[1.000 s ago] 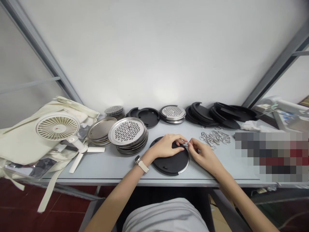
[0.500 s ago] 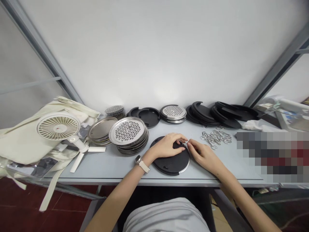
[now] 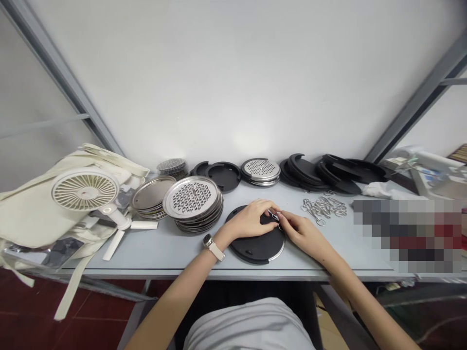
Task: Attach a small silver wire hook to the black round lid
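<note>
A round black plastic holder (image 3: 255, 247) lies on the table in front of me, with a thin silver edge showing at its lower right. Across its top rests my left hand (image 3: 251, 219), wearing a watch, fingers curled near the right rim around a small metal wire clip (image 3: 273, 215). From the right, my right hand (image 3: 302, 232) pinches the same clip at the rim. A small ring hangs between the hands; the exact grip of the fingertips is partly hidden. More wire clips with rings (image 3: 324, 207) lie in a loose pile beyond my right hand.
Stacked metal grater discs (image 3: 191, 198) and plain metal discs (image 3: 153, 192) stand left. Along the wall are black holders (image 3: 224, 176), a perforated disc stack (image 3: 260, 169) and more black holders (image 3: 308, 172). A white fan (image 3: 87, 190) and cream bag (image 3: 29, 204) occupy the far left.
My right hand has shifted slightly inward, and the wire clip with its ring now shows more clearly between my fingers. My left hand stays on the black holder.
</note>
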Motion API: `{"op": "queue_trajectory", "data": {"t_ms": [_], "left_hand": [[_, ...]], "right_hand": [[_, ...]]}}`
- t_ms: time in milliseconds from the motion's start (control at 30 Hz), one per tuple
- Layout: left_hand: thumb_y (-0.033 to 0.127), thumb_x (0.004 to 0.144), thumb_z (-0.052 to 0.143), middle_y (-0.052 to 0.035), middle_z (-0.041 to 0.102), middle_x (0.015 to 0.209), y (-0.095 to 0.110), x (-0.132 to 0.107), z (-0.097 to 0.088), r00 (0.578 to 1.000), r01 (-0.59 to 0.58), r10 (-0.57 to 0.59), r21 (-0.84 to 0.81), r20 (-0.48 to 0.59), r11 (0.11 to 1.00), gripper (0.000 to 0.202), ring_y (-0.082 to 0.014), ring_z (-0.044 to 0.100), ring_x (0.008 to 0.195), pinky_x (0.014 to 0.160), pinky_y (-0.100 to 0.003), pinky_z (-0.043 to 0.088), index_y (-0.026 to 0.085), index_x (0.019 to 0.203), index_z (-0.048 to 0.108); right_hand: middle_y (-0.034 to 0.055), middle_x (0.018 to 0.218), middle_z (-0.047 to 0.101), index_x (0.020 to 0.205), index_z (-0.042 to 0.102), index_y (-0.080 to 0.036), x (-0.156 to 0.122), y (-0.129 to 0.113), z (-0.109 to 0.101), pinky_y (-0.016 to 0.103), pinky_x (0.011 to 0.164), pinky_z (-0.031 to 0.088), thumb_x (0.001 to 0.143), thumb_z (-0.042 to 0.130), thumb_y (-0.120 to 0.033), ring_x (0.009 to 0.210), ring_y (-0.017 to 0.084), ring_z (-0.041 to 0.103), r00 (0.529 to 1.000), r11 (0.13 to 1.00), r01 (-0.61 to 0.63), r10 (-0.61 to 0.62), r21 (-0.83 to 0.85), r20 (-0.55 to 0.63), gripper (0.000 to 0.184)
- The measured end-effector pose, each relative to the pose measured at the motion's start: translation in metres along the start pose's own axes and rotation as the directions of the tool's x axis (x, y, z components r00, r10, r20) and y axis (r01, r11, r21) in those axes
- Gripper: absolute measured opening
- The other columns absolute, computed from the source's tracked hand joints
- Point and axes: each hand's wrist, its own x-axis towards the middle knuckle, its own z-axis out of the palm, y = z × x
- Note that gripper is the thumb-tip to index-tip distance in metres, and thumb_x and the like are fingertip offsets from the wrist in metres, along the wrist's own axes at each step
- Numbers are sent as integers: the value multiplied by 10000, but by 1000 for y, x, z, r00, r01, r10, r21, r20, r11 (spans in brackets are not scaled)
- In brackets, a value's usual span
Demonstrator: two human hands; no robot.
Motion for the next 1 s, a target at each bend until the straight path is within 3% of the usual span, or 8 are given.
{"op": "queue_trajectory", "data": {"t_ms": [133,300,633,833,1000], "left_hand": [[153,761,605,-35,614,1011,2,0,-1,1000,-3,3,-5,5,1000,271,-156,571,868,899,-315,438,189,1028,576],[140,781,585,-15,616,860,2,1,-2,999,-28,27,22,21,999,102,-151,567,852,844,-279,447,180,872,607],[120,797,572,-22,660,893,5,0,-5,999,38,-39,-106,-6,994,138,-128,590,826,776,-242,449,163,904,648],[142,841,527,-15,670,869,2,1,-6,995,62,-73,-147,-69,987,135,-114,580,774,695,-224,427,154,900,648],[181,866,491,-37,633,913,0,2,-3,989,98,-112,-149,-91,984,149,-132,581,822,703,-233,447,159,971,594]], "right_hand": [[2,632,584,756,494,-210,-1,3,1,261,559,387,945,332,-405,581,161,519,1000,1000,11,-11,20,15,316],[-52,541,440,690,401,-217,-4,5,2,237,500,313,924,376,-369,512,123,420,1000,1000,8,-8,4,27,279],[-59,555,401,708,416,-219,-4,1,0,234,508,307,903,401,-349,520,117,385,1000,999,18,-18,37,17,235],[-67,553,414,728,411,-219,-5,-2,-1,226,516,312,862,411,-260,516,113,397,1000,999,29,-29,15,3,140],[-71,554,347,688,347,-217,-5,0,-1,227,526,290,882,388,-267,521,107,365,999,999,40,-40,-28,9,204]]}}
